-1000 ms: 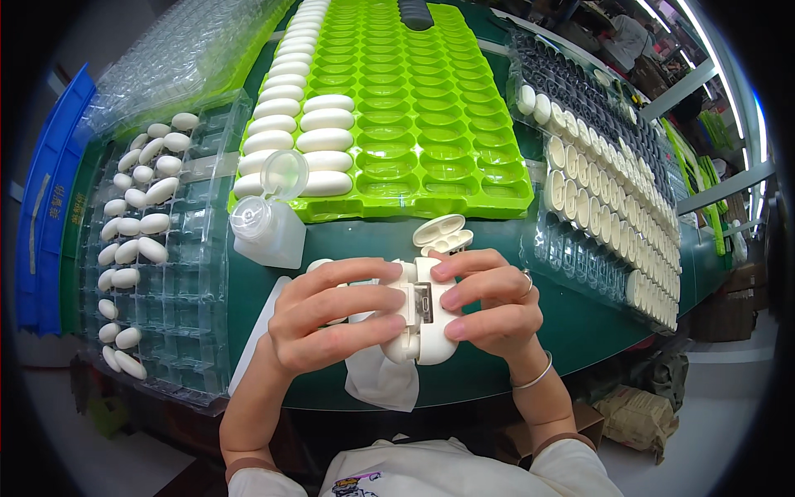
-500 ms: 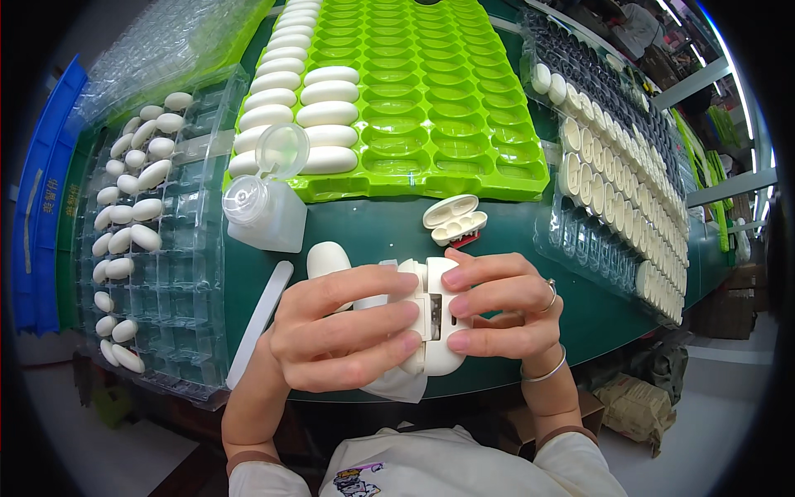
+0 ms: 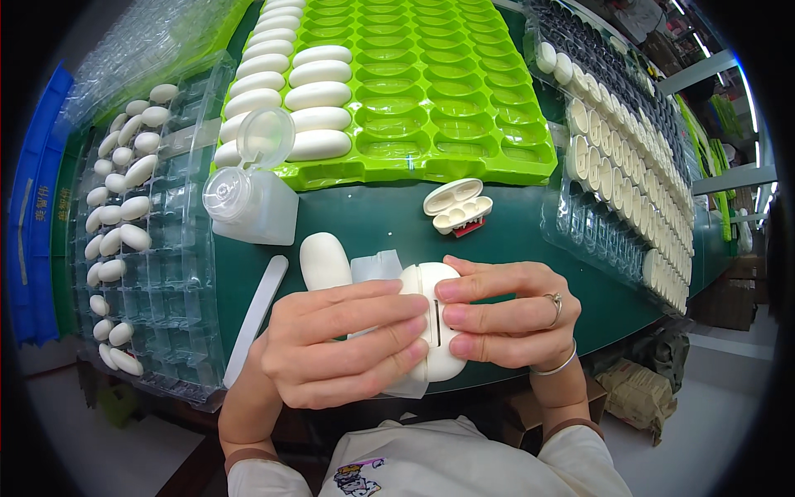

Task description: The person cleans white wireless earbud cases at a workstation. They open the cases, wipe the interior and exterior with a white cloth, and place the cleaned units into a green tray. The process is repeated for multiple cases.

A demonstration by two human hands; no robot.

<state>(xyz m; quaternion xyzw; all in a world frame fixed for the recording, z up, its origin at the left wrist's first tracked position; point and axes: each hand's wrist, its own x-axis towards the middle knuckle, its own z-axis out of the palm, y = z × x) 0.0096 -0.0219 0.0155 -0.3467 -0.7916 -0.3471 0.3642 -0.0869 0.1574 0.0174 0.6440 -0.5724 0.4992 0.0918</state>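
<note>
Both hands clamp one white case (image 3: 437,319) at the table's (image 3: 513,240) near edge: left hand (image 3: 339,344) presses a white cloth (image 3: 377,269) against it, right hand (image 3: 505,319) grips its right side. Step looks like wiping the shell; next likely needs turning it. Open case (image 3: 457,207) lies well beyond, near green tray (image 3: 431,99).

Both hands (image 3: 414,340) grip a white case (image 3: 437,331).

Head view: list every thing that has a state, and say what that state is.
White oval plastic case: shut, held in both hands.
Small white case: open, lying on the table.
Clear plastic bottle: flip cap open.
Green moulded tray: partly filled.
Left hand: gripping.
Right hand: gripping.
</note>
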